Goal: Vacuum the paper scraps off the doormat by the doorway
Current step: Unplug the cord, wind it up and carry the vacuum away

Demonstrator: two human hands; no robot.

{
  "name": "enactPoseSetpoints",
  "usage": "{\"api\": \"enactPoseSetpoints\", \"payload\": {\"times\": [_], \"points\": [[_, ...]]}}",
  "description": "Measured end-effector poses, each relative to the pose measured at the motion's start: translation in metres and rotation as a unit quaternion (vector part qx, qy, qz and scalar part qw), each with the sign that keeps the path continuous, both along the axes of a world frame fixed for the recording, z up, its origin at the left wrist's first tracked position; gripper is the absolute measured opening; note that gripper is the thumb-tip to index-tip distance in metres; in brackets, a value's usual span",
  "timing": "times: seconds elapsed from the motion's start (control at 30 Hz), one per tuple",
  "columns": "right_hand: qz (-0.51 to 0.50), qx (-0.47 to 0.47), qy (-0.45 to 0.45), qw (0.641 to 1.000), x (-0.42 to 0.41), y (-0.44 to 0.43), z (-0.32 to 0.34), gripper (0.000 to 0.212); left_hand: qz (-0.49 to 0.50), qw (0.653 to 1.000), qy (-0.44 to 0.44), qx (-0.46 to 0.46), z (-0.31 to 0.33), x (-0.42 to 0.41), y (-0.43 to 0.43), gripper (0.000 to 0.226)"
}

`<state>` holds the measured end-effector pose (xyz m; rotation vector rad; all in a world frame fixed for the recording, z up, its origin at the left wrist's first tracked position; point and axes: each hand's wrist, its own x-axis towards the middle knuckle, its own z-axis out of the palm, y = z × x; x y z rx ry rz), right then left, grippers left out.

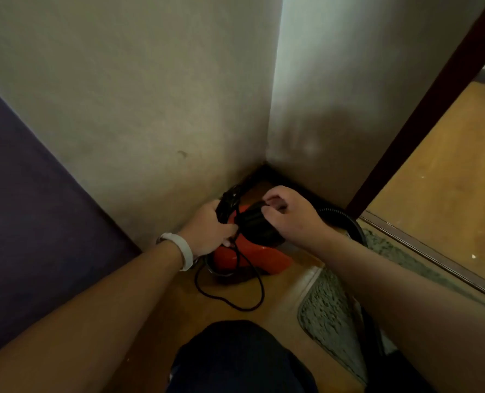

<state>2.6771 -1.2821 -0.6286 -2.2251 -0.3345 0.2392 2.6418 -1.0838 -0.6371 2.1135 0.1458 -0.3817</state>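
A small red vacuum cleaner with a black top sits on the floor in the corner of two walls. My left hand grips a bundle of its black power cord beside the body; a loop of cord trails on the floor. My right hand has its fingers curled round the black top part of the vacuum. The black ribbed hose runs off to the right behind my right wrist. The grey shaggy doormat lies at the right by the door threshold, partly under my right forearm. A few white paper scraps lie on the floor beyond the threshold.
Plaster walls close in the corner ahead. A dark purple surface fills the left. A dark brown door frame slants at the right, with a metal threshold strip and wooden floor beyond. My dark-clad knee is at bottom centre.
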Motion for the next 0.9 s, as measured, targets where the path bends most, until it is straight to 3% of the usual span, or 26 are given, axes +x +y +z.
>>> {"api": "enactPoseSetpoints", "payload": {"times": [0.13,0.33,0.5,0.57,0.7,0.9], "points": [[0.015,-0.173,-0.002,0.985,0.029,-0.056,-0.04,0.042,-0.014,0.992,-0.023,0.121,-0.018,0.036,-0.009,0.06],[-0.001,-0.312,0.031,0.95,0.066,-0.108,-0.089,0.064,-0.13,0.932,-0.078,0.33,-0.058,0.088,-0.052,0.057],[0.027,-0.388,0.019,0.921,0.1,-0.113,-0.121,0.075,-0.183,0.901,-0.114,0.376,-0.088,0.125,-0.074,0.068],[0.035,-0.408,0.011,0.912,0.114,-0.11,-0.132,0.076,-0.216,0.889,-0.12,0.384,-0.093,0.137,-0.081,0.066],[0.052,-0.434,0.008,0.899,0.135,-0.111,-0.147,0.066,-0.212,0.908,-0.068,0.356,-0.101,0.144,-0.083,0.061],[0.033,-0.415,-0.015,0.909,0.142,-0.125,-0.165,0.04,-0.194,0.904,-0.059,0.376,-0.115,0.15,-0.083,0.068]]}}
